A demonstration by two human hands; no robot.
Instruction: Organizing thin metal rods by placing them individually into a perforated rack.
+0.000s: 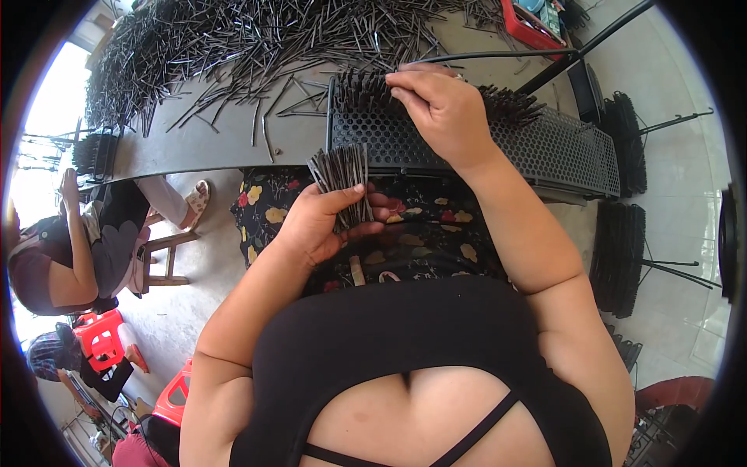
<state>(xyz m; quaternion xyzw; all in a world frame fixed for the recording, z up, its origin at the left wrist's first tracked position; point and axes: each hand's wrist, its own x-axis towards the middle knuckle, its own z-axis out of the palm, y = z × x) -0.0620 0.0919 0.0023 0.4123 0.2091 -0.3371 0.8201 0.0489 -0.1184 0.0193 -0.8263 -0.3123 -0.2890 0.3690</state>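
Observation:
My left hand [315, 222] is wrapped round a bundle of thin dark rods [341, 173], held roughly upright in front of the table edge. Just beyond it lies a long black perforated rack [389, 142] with hexagonal holes. Short dark rods [359, 89] stand close together in the rack's far part. Over these rods is my right hand [445, 113], its thumb and fingertips pinched together. What the pinch holds, if anything, cannot be made out. The right hand partly hides the middle of the rack.
A large heap of loose dark rods [249, 47] covers the table's far side. A black metal bar [506, 54] crosses beyond the rack, near a red tray [529, 31]. Filled racks [620, 257] stand at the right. Other people sit at the left by red stools [99, 338].

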